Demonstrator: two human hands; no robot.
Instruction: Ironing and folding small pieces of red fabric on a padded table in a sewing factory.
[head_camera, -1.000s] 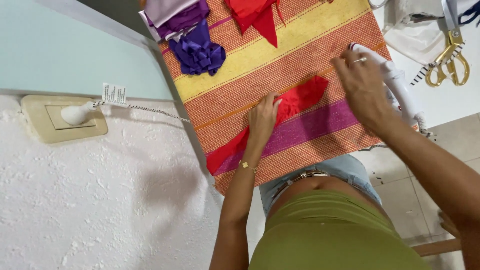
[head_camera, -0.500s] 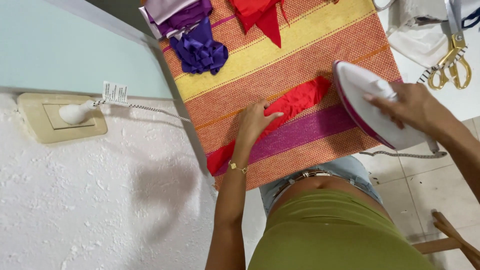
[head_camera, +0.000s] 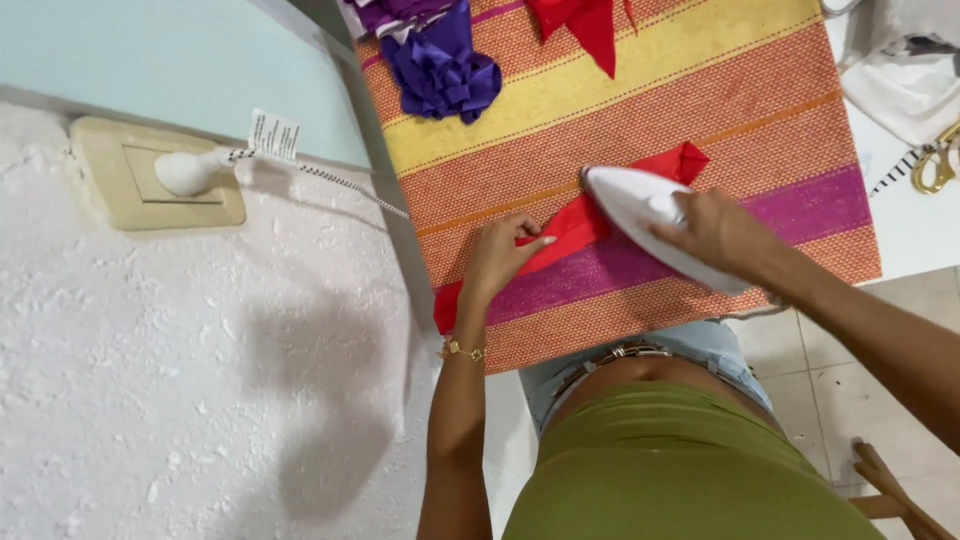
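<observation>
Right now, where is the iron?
In the head view, the white iron sits right of centre on the red ribbon, gripped by the right hand.

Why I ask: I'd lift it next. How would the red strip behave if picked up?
The red strip is probably floppy: it lies flat, pinned by the left hand. Likely light, since it looks thin beside the iron.
</observation>
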